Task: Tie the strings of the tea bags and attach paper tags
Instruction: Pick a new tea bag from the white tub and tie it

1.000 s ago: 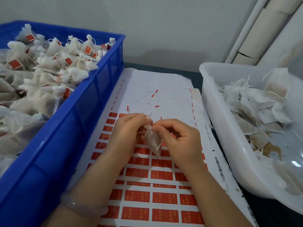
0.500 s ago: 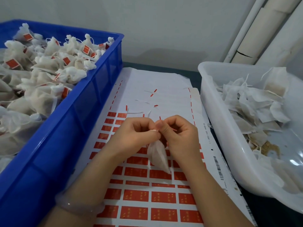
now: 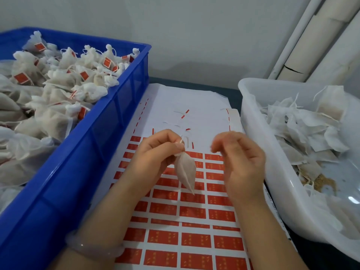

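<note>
Just below the middle of the frame a tea bag (image 3: 186, 170) hangs point-down over a sheet of red tags (image 3: 194, 240), its gathered neck pinched by the left hand (image 3: 155, 154). The right hand (image 3: 239, 158) is apart from it to the right, its fingers curled and blurred, so I cannot tell whether it grips a string. A blue crate (image 3: 78, 162) of tagged bags fills the left, and a white tub (image 3: 253, 133) of loose bags the right.

Pale pipes (image 3: 311, 41) against grey wall (image 3: 175, 26)
</note>
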The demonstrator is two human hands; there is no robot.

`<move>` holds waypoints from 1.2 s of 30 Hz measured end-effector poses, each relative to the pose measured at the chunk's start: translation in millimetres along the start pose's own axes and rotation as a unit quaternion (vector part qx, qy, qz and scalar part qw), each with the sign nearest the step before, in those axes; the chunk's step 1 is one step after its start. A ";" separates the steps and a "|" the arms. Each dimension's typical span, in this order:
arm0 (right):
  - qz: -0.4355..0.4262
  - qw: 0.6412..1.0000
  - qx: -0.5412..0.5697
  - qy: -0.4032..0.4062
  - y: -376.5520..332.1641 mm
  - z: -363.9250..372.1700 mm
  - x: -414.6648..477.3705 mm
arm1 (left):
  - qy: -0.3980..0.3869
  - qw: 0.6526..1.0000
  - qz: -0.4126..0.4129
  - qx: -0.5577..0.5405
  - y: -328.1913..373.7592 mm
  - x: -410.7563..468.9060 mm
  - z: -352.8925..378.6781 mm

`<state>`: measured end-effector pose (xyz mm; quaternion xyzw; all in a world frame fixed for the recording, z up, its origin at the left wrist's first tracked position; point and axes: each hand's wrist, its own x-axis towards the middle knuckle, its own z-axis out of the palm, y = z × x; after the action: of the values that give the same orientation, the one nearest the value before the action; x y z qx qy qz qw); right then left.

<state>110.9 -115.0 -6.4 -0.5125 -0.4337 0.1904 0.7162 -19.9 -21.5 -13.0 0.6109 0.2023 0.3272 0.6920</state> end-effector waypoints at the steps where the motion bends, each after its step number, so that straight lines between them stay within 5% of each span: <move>1: 0.017 0.998 -0.016 -0.051 -0.3 3.5 -0.7 | -0.012 1.000 0.013 -0.003 0.4 -0.1 0.9; 4: 0.059 0.988 -0.058 -0.128 3.7 12.0 -4.3 | -0.056 0.997 0.043 -0.028 0.9 -1.2 0.6; 10: 0.119 0.983 -0.007 -0.138 8.7 12.2 -6.3 | -0.052 0.997 0.050 0.001 0.2 -2.6 -0.6; 16: 0.082 0.985 -0.009 -0.153 8.8 10.1 -5.5 | -0.060 0.996 0.060 0.017 2.3 -3.6 0.1; 24: 0.001 0.985 -0.117 -0.124 11.1 14.4 -7.5 | 0.068 0.985 0.071 0.140 1.7 -4.2 5.3; 31: -0.025 0.980 -0.162 -0.112 13.3 15.4 -8.6 | 0.092 0.991 0.046 0.085 3.2 -3.2 4.3; 36: -0.027 0.983 -0.160 -0.088 15.4 16.6 -8.8 | 0.091 0.977 0.080 0.177 5.7 -5.4 5.9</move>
<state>95.1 -105.6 -22.4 -0.5898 -0.5336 0.1437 0.5888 -20.9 -29.2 -7.1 0.7055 0.2700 0.3949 0.5229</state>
